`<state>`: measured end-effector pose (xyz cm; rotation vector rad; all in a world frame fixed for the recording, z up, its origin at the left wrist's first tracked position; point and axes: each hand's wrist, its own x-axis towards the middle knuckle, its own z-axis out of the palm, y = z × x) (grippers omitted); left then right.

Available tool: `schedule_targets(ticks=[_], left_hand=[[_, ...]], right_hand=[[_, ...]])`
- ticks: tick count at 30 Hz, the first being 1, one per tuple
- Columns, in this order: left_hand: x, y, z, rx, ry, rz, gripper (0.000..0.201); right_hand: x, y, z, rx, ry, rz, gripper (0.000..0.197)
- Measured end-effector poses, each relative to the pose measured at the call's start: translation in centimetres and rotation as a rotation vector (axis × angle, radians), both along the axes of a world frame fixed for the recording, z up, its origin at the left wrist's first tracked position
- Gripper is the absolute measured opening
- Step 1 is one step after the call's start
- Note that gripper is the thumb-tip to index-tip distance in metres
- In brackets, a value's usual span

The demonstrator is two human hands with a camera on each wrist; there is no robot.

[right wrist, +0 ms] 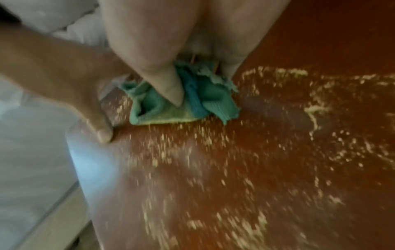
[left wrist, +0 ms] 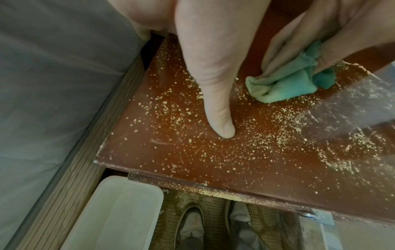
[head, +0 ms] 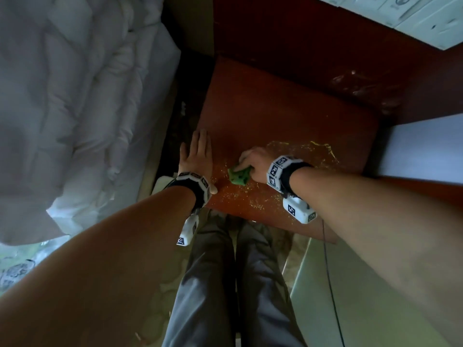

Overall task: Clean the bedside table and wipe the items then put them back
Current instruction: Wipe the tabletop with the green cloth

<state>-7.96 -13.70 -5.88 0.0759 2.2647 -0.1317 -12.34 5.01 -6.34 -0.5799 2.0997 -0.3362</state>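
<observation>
The reddish-brown bedside table (head: 288, 116) has pale yellow crumbs (head: 253, 196) scattered over its near half. My right hand (head: 250, 161) grips a bunched green cloth (head: 239, 177) and presses it onto the tabletop near the front left. In the right wrist view the thumb and fingers pinch the green cloth (right wrist: 181, 103) among the crumbs (right wrist: 235, 160). My left hand (head: 198, 154) lies flat with straight fingers on the table's left edge, just left of the cloth. Its thumb (left wrist: 215, 94) rests on the tabletop (left wrist: 213, 152) beside the cloth (left wrist: 286, 84).
A bed with a white duvet (head: 75, 96) runs along the left. A white plastic bin (left wrist: 115, 213) stands on the floor between bed and table. My legs (head: 233, 284) stand at the table's front edge. A white box (head: 400, 16) sits at the far right.
</observation>
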Motion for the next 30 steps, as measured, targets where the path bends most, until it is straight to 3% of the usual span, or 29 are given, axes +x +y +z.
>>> schedule_targets(ticks=[3, 6, 8, 11, 17, 22, 25, 27, 30], left_hand=[[-0.1, 0.2, -0.2, -0.005, -0.007, 0.003, 0.158], [-0.1, 0.1, -0.3, 0.003, 0.002, 0.008, 0.158], [-0.1, 0.1, -0.4, 0.004, 0.009, 0.008, 0.158], [0.0, 0.1, -0.7, 0.008, 0.018, 0.02, 0.159], [0.1, 0.0, -0.7, -0.008, 0.037, -0.009, 0.159], [0.2, 0.1, -0.4, -0.013, 0.044, -0.013, 0.16], [0.2, 0.1, -0.3, -0.015, 0.036, -0.017, 0.159], [0.1, -0.1, -0.1, -0.006, 0.044, -0.022, 0.157], [-0.2, 0.1, 0.7, 0.05, 0.068, -0.028, 0.146]], right_hand=[[-1.6, 0.4, 1.0, -0.065, 0.053, -0.258, 0.041], [-4.3, 2.3, 1.7, -0.063, 0.288, -0.506, 0.04], [-5.9, 3.7, 1.5, -0.045, 0.394, -0.568, 0.04], [-7.5, 5.4, 0.8, -0.007, 0.395, -0.621, 0.042], [-4.3, 5.6, -0.4, 0.021, 0.412, -0.491, 0.047], [1.7, 5.6, 1.1, 0.081, 0.258, -0.283, 0.056], [2.7, 5.6, 1.3, 0.084, 0.14, -0.192, 0.053], [1.9, 5.8, 1.4, 0.071, 0.062, -0.232, 0.049], [0.8, 6.1, 1.8, 0.025, 0.023, -0.435, 0.046]])
